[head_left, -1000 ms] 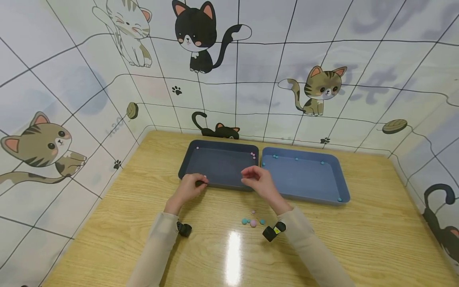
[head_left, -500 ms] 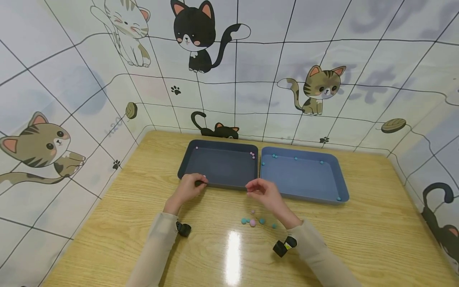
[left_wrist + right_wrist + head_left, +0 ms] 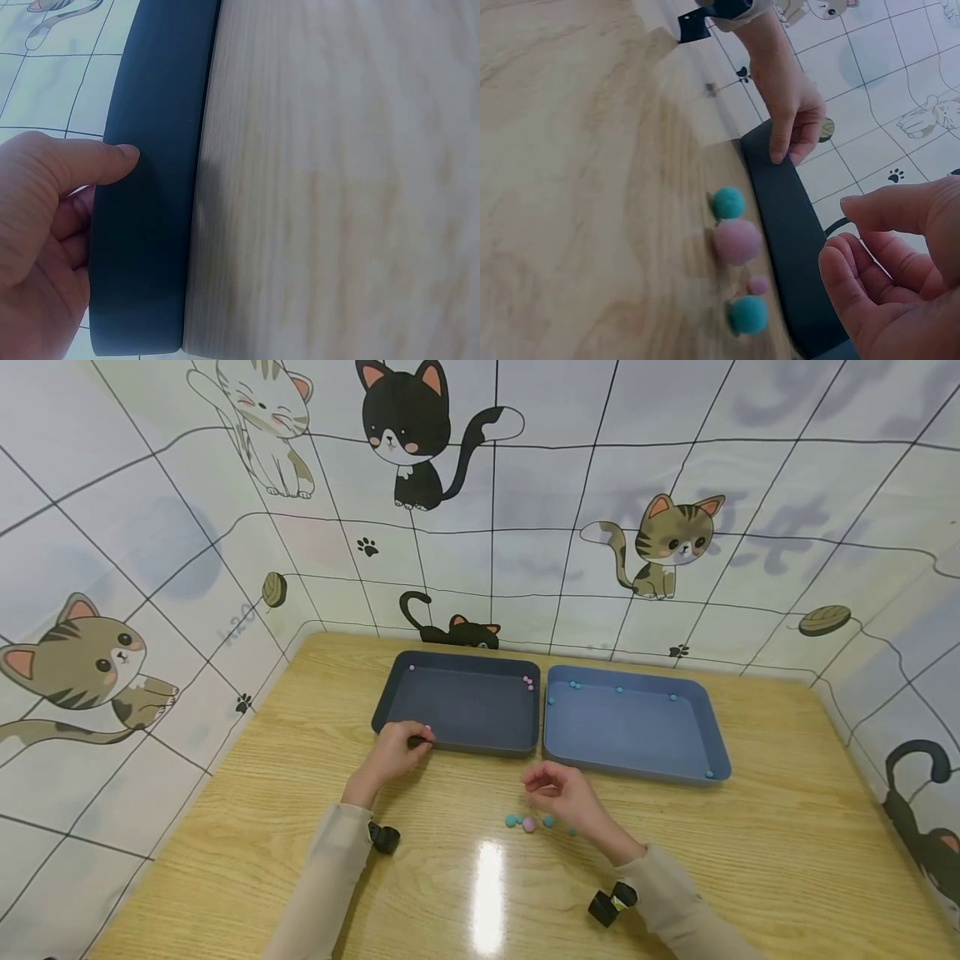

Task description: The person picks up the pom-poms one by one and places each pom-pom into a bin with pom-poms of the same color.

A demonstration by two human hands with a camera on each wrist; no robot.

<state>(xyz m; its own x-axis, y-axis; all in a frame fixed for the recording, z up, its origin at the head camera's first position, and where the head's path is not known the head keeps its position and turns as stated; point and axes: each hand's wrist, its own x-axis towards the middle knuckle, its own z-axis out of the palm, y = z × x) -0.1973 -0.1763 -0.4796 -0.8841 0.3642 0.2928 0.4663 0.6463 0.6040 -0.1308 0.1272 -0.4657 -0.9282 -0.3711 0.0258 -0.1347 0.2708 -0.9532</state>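
Observation:
A dark blue tray [image 3: 457, 706] and a lighter blue tray [image 3: 633, 727] sit side by side on the wooden table [image 3: 750, 843]. My left hand [image 3: 411, 739] grips the dark tray's near-left corner, with the thumb on its outer wall [image 3: 150, 187] and the fingers over the rim. The left hand [image 3: 79, 191] fills the left edge of its wrist view. My right hand [image 3: 546, 787] hovers, loosely curled and empty, just above a small cluster of pompoms: a pink one [image 3: 528, 824] between teal ones [image 3: 511, 820]. The right wrist view shows the right hand [image 3: 859, 244] beside the pink pompom [image 3: 737, 241].
A few pink pompoms [image 3: 528, 682] lie at the dark tray's far edge. Several teal ones [image 3: 619, 691] lie in the lighter tray. Cat-patterned walls [image 3: 150, 610] close in the table on the left, back and right. A lamp glare [image 3: 487, 893] marks the near table.
My right hand has drawn back from over the dark tray's near rim toward me and now sits above the pompom cluster on the table. The left hand has stayed on the tray.

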